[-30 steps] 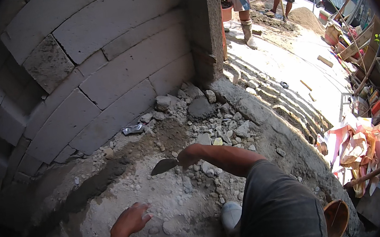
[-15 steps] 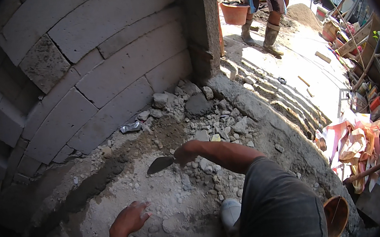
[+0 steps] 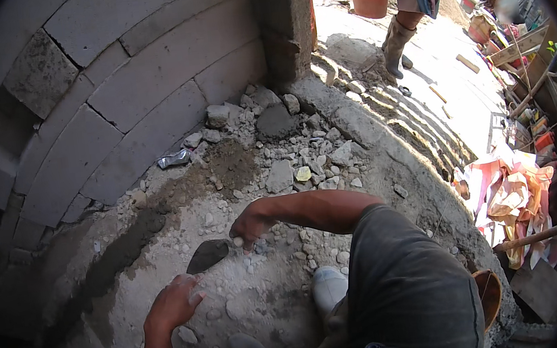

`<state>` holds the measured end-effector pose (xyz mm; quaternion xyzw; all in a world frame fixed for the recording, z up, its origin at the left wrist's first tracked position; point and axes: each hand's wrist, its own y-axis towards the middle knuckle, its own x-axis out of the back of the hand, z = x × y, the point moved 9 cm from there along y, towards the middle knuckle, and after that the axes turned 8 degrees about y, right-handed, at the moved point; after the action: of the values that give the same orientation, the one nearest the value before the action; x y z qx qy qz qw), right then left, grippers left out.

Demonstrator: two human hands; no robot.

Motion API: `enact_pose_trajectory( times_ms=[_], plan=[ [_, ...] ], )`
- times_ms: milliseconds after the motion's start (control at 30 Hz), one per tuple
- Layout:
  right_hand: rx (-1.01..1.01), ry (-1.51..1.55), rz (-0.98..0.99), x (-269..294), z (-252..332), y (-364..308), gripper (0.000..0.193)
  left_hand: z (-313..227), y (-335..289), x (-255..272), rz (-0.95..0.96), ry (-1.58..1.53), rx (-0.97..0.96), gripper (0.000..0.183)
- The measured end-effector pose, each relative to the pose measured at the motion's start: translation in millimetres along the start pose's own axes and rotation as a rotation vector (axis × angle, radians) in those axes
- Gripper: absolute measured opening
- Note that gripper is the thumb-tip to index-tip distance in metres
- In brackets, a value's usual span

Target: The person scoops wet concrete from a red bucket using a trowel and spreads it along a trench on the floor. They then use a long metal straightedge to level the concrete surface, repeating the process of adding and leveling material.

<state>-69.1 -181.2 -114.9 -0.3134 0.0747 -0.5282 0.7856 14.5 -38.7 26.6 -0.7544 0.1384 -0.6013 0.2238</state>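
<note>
The right hand (image 3: 249, 227), closed on the trowel (image 3: 207, 256), has drawn back from the mortar (image 3: 129, 249), while the left hand (image 3: 173, 303) stays flat, empty, on the ground.

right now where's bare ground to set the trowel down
Barest patch: the pale dusty ground between the left hand, the right hand with the dark pointed trowel, and the grey shoe toe. Crowded: the grey stone rubble by the block wall, and the dark wet mortar strip along its base.

An outdoor building site: a half-laid grey block wall (image 3: 146, 99), wet mortar (image 3: 128, 242) and rubble (image 3: 305, 164) underfoot.
</note>
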Motion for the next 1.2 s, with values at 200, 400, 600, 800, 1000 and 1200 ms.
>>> enact_pose_trajectory(
  times_ms=[200, 400, 600, 800, 1000, 1200],
  plan=[
    [0.023, -0.06, 0.036, -3, -9, 16, 0.046, 0, 2, 4, -0.042, -0.03, -0.024, 0.042],
    [0.027, -0.08, -0.199, 62, 0, -40, 0.048, 20, -7, 24, -0.098, -0.055, 0.059, 0.043],
    [0.272, -0.185, -0.844, 149, 79, -210, 0.042, 34, -7, 28, -0.106, -0.064, 0.078, 0.044],
    [0.466, -0.087, -1.418, 143, 143, -372, 0.051, -10, 38, 23, 0.043, -0.208, -0.105, 0.048],
    [0.499, 0.176, -1.707, 78, 159, -458, 0.045, -130, 112, 70, -0.029, -0.353, -0.355, 0.047],
    [0.677, -0.127, -2.111, 18, 166, -524, 0.035, -245, 151, 107, -0.072, -0.849, -0.598, 0.047]
  ],
)
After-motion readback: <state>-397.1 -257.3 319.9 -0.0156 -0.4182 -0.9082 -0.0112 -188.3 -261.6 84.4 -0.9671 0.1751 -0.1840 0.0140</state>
